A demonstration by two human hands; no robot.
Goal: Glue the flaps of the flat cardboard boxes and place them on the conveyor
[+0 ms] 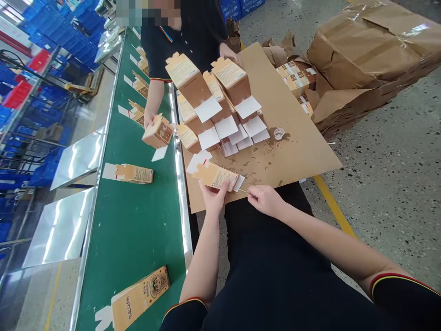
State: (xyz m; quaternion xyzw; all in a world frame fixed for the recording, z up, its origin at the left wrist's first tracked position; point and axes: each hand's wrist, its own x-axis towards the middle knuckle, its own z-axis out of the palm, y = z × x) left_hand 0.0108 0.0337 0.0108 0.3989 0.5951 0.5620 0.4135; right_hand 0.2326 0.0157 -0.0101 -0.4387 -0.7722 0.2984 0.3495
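My left hand (214, 197) grips a printed tan carton (218, 177) near the front edge of a brown cardboard sheet (303, 151). White flaps stick out at both ends of the carton. Close to its right end, my right hand (263, 198) is closed on a thin stick (243, 191), whose tip is by the white end flap. Beyond the held carton stands a stack of similar cartons (223, 105) with open white flaps. A small clear cup (279, 134) sits on the sheet, with dark wet-looking spots around it.
On the left runs a green conveyor belt (138, 234) with a metal rail, carrying a carton (134, 174) and another nearer one (141, 299). Across from me a person (186, 37) holds a carton (158, 131) over the belt. Large paper-wrapped bundles (372, 50) lie at the right.
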